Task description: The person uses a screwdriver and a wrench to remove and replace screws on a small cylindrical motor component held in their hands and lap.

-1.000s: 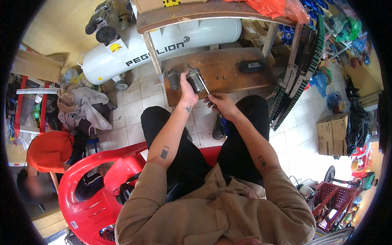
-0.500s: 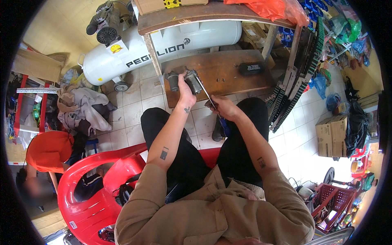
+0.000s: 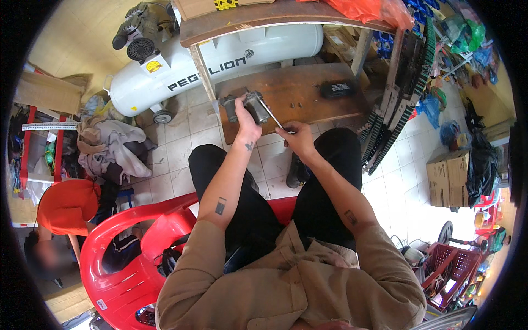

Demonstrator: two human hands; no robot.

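Observation:
My left hand (image 3: 248,122) is closed around a dark grey metal part (image 3: 257,111) that looks like an electric motor with two cylindrical bodies. It is held above the front left of the brown wooden board, tilted. In my right hand (image 3: 297,138) is a screwdriver (image 3: 272,116), its thin bright shaft slanting up and left along the right side of the metal part. The shaft's tip meets the part near its upper end; exact contact is too small to tell. The screwdriver's handle is hidden by my fingers.
A black box (image 3: 337,89) lies on the low wooden board (image 3: 297,104). Behind stands a white compressor tank (image 3: 220,63). Slotted metal strips (image 3: 390,104) lean at the right. A red plastic chair (image 3: 118,275) and a bent-over person in orange (image 3: 69,206) are at the left.
My right hand has moved up and slightly right, and its grip has changed; the screwdriver's blue handle, visible earlier below the hand, no longer shows. My left hand has barely moved.

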